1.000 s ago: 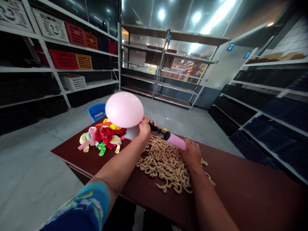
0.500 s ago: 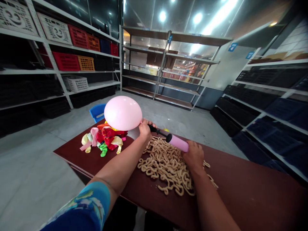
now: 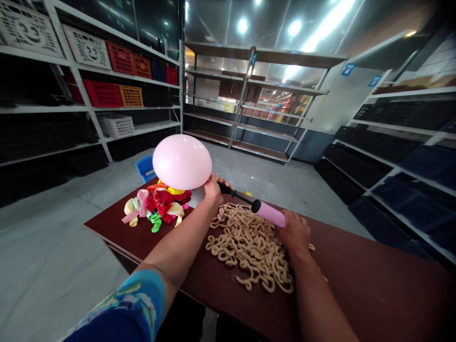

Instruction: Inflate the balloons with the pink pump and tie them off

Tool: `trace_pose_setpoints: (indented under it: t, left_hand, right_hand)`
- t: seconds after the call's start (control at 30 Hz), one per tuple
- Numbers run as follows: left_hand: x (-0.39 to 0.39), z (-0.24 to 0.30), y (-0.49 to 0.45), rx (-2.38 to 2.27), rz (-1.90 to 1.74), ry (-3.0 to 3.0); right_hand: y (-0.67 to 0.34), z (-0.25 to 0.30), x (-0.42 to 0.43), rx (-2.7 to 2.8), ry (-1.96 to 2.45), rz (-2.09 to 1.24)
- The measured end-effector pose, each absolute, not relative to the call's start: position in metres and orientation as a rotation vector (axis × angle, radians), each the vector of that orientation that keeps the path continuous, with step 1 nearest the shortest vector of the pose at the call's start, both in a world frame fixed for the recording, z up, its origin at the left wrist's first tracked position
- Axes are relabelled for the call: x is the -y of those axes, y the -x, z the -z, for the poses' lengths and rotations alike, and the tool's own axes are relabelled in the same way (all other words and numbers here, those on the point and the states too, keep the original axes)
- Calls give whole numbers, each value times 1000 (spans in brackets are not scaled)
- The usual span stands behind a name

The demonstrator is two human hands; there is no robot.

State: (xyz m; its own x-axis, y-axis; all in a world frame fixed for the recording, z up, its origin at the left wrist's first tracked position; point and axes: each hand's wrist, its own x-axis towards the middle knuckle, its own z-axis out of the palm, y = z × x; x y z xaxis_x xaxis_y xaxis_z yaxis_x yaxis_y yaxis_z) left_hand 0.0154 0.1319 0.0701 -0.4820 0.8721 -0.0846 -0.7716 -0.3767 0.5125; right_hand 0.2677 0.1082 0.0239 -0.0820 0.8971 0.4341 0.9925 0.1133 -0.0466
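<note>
My left hand point(image 3: 213, 189) is closed around the black end of a balloon pump, holding the neck of a pale pink balloon point(image 3: 182, 161) against it. The balloon is blown up round and hangs to the left of that hand. My right hand point(image 3: 295, 232) grips the far end of the pump's pink barrel point(image 3: 271, 214). Between the hands a thin black rod shows out of the barrel. Under the pump lies a heap of beige, twisted, rope-like pieces point(image 3: 245, 237). Left of my left hand is a pile of limp balloons point(image 3: 160, 202) in several colours.
The dark red-brown table point(image 3: 356, 275) carries both piles. A blue chair point(image 3: 145, 168) stands beyond its left corner. Shelves with red crates point(image 3: 103, 93) and a white basket point(image 3: 119, 126) line the left side; a metal rack point(image 3: 245, 99) stands at the back, dark crates at right.
My right hand has drawn the pink barrel a little to the right, and more of the rod shows. The balloon looks slightly bigger. My left hand keeps its hold.
</note>
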Motion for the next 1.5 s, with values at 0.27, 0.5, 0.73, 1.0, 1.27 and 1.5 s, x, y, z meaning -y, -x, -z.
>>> trace_pose_setpoints:
  t: [0.27, 0.5, 0.73, 1.0, 1.27, 1.5]
  left_hand:
    - [-136, -62, -17, -607, -2044, -231]
    - [-129, -52, -58, -535, -1925, -234]
    - [-131, -57, -46, -578, -1920, -244]
    - [-131, -58, -37, -584, -1963, -193]
    - [-125, -47, -64, -579, -1873, -244]
    - [-112, -48, -86, -587, -1762, -225]
  right_hand:
    - [-266, -23, -108, 2012, 1910, 399]
    - [-247, -26, -99, 2093, 1754, 456]
    - [-253, -27, -101, 2149, 1748, 417]
    - [-261, -28, -102, 2099, 1880, 365]
    - [-257, -28, -97, 2208, 1742, 204]
    - [-234, -38, -80, 2331, 1343, 312]
